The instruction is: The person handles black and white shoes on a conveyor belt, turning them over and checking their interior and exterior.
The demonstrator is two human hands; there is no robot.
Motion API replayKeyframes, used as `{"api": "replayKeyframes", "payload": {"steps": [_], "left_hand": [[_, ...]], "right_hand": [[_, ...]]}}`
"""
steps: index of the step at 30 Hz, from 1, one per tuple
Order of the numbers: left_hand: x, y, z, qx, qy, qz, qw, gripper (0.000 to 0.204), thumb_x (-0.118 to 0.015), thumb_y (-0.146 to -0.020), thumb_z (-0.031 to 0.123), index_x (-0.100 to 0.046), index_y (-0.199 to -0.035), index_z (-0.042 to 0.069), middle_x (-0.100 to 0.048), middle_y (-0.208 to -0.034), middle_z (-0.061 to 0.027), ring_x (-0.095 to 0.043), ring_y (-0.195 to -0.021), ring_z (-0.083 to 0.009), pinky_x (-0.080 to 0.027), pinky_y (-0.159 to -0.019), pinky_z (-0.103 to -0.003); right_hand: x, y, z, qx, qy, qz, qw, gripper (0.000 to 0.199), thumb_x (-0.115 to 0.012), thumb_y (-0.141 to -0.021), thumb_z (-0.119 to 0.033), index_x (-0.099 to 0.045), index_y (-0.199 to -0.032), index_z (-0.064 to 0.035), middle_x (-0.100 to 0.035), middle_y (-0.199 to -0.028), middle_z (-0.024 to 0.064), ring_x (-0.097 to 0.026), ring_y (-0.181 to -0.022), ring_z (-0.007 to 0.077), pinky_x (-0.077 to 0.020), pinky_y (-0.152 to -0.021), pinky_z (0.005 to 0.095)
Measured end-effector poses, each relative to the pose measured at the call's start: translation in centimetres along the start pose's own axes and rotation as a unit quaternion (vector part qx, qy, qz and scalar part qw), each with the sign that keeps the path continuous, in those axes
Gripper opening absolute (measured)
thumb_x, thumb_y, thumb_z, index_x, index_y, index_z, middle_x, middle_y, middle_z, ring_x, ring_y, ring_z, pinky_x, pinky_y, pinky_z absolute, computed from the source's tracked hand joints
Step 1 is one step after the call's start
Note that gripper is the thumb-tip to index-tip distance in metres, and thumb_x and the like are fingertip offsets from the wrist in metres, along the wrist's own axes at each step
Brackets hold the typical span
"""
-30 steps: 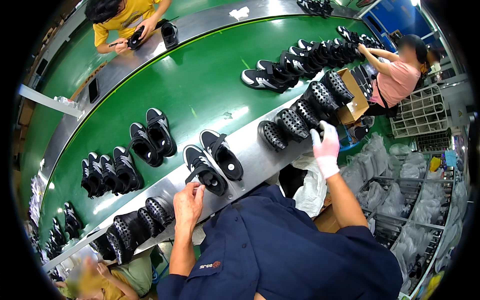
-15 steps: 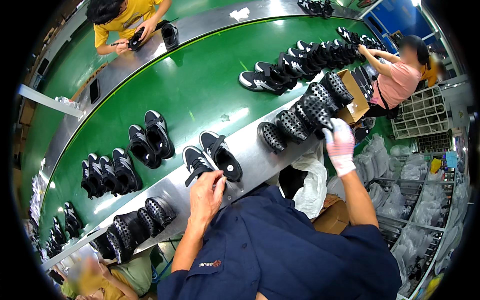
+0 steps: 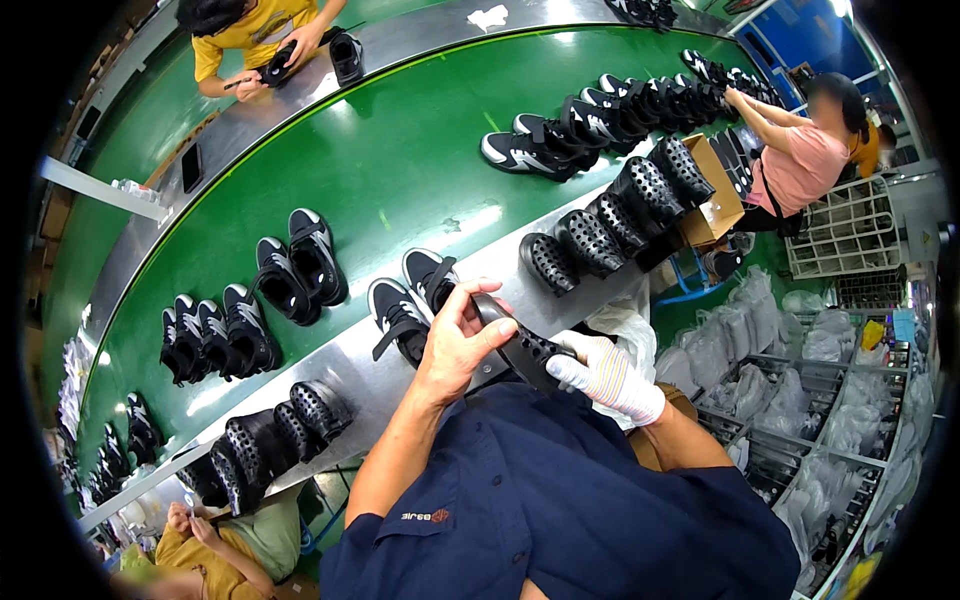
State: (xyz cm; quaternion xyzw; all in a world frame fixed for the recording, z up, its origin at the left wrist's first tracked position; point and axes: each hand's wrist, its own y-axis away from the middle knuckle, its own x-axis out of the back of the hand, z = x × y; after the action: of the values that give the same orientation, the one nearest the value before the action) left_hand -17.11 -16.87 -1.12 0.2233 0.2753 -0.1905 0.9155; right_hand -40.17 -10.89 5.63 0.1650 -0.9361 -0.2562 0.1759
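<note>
Left hand (image 3: pixel 460 335), bare: thumb and fingers closed on the upper end of a black form (image 3: pixel 528 350). Right hand (image 3: pixel 605 378), in a striped glove, gripping its lower end. The form sits tilted in the air between the 2 hands, near the wearer's front, some of its holes in view, parts of both ends hidden by fingers.

Handling, my judgement: a 2-handed grip suits a piece that looks hard, curved and slick. Best to keep the bare thumb flat on the smooth part, let the glove bear the other end, and turn it from the wrists, away from the 2 shoes (image 3: pixel 402 325) just beyond the left hand (those loose straps look ready to snag).

Ledge (image 3: pixel 372 395): more forms (image 3: pixel 590 242) in a row at right, another cluster (image 3: pixel 325 410) at left.

Containers: tan carton (image 3: pixel 718 215) at the right row's far end, open, inner wall showing; contents can't be made out. White sack (image 3: pixel 640 335) below the ledge, partly behind the glove; can't tell what it holds. Farther right, a rack (image 3: pixel 850 371) with clear bags (image 3: pixel 745 310) heaped in its compartments; insides too unclear.
</note>
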Motion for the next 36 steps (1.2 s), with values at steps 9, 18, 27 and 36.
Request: {"api": "replayKeyframes", "payload": {"steps": [9, 18, 27, 36], "left_hand": [[-3.6, -2.7, 0.5, -0.146, -0.062, -0.083, 0.984, 0.095, -0.087, -0.083, 0.012, -0.032, -0.162, 0.007, -0.049, -0.152, -0.0163, -0.045, -0.145, -0.0295, -0.036, -0.121, -0.048], [0.6, -0.9, -0.3, -0.116, -0.361, 0.159, 0.911, 0.019, -0.072, -0.098, 0.012, -0.074, -0.113, 0.0, -0.074, -0.093, -0.004, -0.067, -0.086, -0.0113, -0.054, -0.081, -0.028], [4.4, 3.1, -2.1, -0.048, -0.307, 0.221, 0.924, 0.016, -0.07, -0.098, 0.009, -0.073, -0.111, 0.0, -0.072, -0.091, -0.0035, -0.064, -0.08, -0.0086, -0.052, -0.074, -0.026], [7.2, 3.1, -1.9, -0.076, -0.184, 0.267, 0.943, 0.019, -0.066, -0.104, 0.011, -0.071, -0.116, -0.003, -0.074, -0.099, -0.0072, -0.07, -0.089, -0.0134, -0.057, -0.084, -0.028]], "right_hand": [[1.8, 1.8, -0.6, 0.063, 0.038, 0.196, 0.978, 0.046, -0.079, -0.091, -0.021, -0.065, -0.128, 0.0022, -0.073, -0.109, 0.0115, -0.067, -0.1, 0.0155, -0.053, -0.09, 0.031], [14.8, -7.5, 10.9, -0.021, 0.515, 0.407, 0.754, 0.051, -0.078, -0.089, -0.032, -0.062, -0.126, -0.002, -0.064, -0.113, 0.0198, -0.063, -0.109, 0.0395, -0.0539, -0.091, 0.0486], [9.6, -6.3, 8.8, 0.061, 0.484, 0.392, 0.78, 0.067, -0.079, -0.086, -0.046, -0.062, -0.133, -0.0017, -0.066, -0.121, 0.0199, -0.063, -0.111, 0.0399, -0.0524, -0.096, 0.0472], [8.6, -6.5, 8.9, 0.156, 0.502, 0.409, 0.746, 0.045, -0.081, -0.086, -0.027, -0.066, -0.118, 0.0002, -0.068, -0.109, 0.0191, -0.064, -0.101, 0.0398, -0.0536, -0.088, 0.0495]]}}
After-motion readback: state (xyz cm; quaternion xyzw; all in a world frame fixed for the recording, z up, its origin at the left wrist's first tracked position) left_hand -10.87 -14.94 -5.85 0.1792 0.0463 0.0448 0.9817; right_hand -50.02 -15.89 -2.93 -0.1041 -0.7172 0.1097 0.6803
